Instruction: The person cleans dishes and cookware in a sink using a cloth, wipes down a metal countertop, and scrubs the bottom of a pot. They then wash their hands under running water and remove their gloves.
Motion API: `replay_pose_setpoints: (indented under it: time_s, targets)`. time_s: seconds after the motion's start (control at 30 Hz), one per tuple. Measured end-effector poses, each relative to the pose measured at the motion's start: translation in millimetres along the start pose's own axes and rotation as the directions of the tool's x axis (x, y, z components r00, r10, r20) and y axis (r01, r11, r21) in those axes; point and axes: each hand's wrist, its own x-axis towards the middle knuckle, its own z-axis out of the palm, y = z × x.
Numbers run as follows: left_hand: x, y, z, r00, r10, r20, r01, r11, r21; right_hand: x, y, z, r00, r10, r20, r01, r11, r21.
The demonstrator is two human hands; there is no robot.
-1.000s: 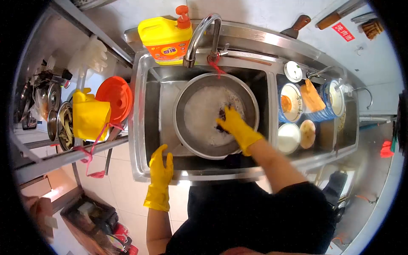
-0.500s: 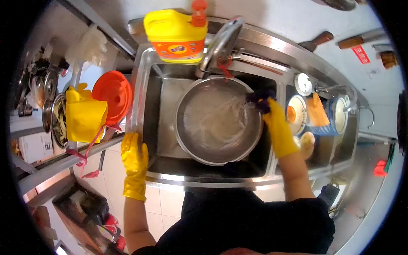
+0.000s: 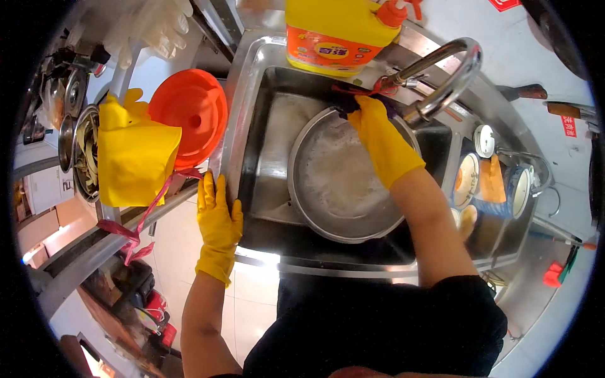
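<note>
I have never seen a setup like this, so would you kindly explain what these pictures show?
There is no machine here: a person is working with two hands in yellow rubber gloves. Every picture comes from one camera on their head, looking forward and down.

The right hand holds a dark cloth at the far rim of a round metal basin of cloudy water. The left hand is at the sink's left side, apparently holding nothing.

The basin sits in a steel sink. Behind stand a yellow jug and a tap; bowls are on the right.
</note>
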Motion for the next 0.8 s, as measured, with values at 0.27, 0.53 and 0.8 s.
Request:
replay_pose_setpoints:
  time_s: [0.27,0.53,0.8]
  targets:
    - [0.7,-5.6,5.1,0.999,-0.027,0.032,0.028,0.999,-0.02,-37.3,22.4,149.5,0.828,-0.141,0.543,0.535,-0.091,-0.84]
    - [-1.4,-11.6,12.5,1.0,0.009,0.008,-0.009,1.0,-0.004,-95.0,75.2,225.3,0.788,0.393,0.474,0.594,-0.688,-0.417]
    - [-4.7,-11.8,8.8,0.999,0.036,0.016,-0.036,0.999,0.007,-206.9,200.4,176.2,0.969,0.177,0.17,0.185,-0.072,-0.98]
